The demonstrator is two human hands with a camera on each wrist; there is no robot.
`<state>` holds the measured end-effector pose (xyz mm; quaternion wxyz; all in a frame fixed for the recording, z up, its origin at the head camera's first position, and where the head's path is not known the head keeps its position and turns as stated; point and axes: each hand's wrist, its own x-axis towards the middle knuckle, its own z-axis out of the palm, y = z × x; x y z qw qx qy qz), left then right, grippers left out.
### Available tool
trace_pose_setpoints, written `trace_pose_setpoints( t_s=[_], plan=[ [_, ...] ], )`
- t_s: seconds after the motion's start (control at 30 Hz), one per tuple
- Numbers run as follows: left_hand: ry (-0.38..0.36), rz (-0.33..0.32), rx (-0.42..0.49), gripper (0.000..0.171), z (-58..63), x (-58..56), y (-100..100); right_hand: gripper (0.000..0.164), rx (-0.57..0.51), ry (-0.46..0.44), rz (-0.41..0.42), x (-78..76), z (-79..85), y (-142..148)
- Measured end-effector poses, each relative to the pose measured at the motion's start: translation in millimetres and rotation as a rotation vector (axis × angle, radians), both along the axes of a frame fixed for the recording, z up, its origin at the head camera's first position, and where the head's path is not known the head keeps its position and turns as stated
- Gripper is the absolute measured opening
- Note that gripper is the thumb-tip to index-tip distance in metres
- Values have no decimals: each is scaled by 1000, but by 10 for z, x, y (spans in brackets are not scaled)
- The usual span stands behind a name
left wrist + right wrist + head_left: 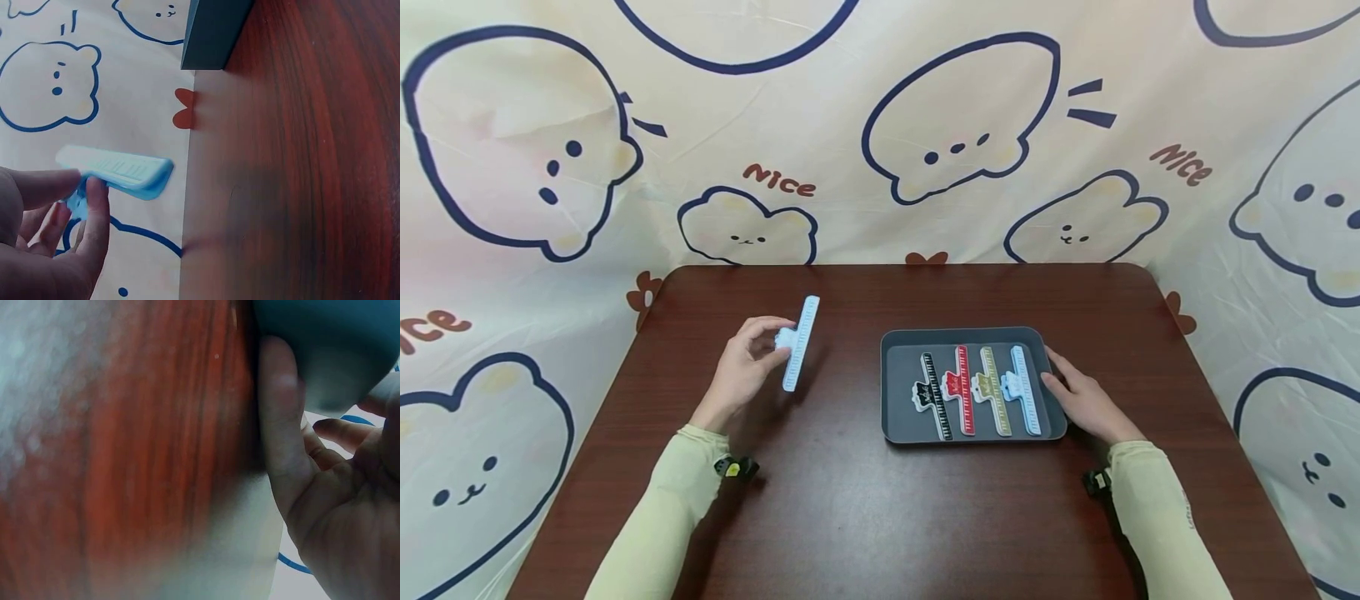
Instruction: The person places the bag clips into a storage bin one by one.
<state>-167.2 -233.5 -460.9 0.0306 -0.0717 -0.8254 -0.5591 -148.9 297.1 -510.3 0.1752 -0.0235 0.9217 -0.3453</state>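
Observation:
In the head view, my left hand (743, 367) pinches a light blue ruler-edged clip (802, 343) by its handle, between thumb and fingers, above the left part of the table. The left wrist view shows this clip (125, 167) with its long bar pointing away from the fingertips. On the right, my right hand (1086, 398) touches the outer right side of a dark grey tray (898, 346), thumb and fingers extended. Inside the tray lie a black clip (936, 396), a red clip (964, 390), a yellow-green clip (995, 391) and another light blue clip (1026, 390), side by side.
The tray stands on a dark brown wooden table (850, 517), right of its middle. A pale cloth (842, 167) printed with cartoon bears hangs behind the table and at both sides.

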Motion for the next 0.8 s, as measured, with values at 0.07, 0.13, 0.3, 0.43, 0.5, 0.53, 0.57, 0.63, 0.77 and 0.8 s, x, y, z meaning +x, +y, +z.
trace_pose_setpoints(
  t_s=[0.07, 0.13, 0.3, 0.43, 0.5, 0.53, 0.57, 0.63, 0.77, 0.8],
  plan=[
    [-29, 0, 5, 39, -2, 3, 0, 71, -2, -4, -3, 2, 0, -1],
    [-63, 6, 18, 39, 0, 7, 4, 71, -4, -5, -5, 8, 7, -4],
    [-137, 13, 122, 41, 3, 3, 25, 71, -17, -7, -6, 20, 14, -6],
    [-155, 7, 198, 40, -4, -9, 38, 72, -21, -9, -5, 16, 7, -1],
    [-158, 7, 220, 41, -8, -14, 44, 72, -17, -3, -1, 8, 0, 7],
    [-163, 9, 228, 42, -8, -16, 47, 72, -16, 1, 2, 4, 1, 11],
    [-167, 12, 233, 43, -7, -19, 51, 72, -11, 5, 8, -1, 2, 15],
    [-172, 22, 231, 44, -4, -22, 55, 71, -9, 12, 11, -8, 0, 22],
    [-192, 47, 208, 47, 11, -20, 67, 71, -1, 20, 16, -16, -12, 32],
    [-199, 52, 208, 48, 14, -19, 72, 71, -3, 19, 12, -14, -17, 35]
  ],
)
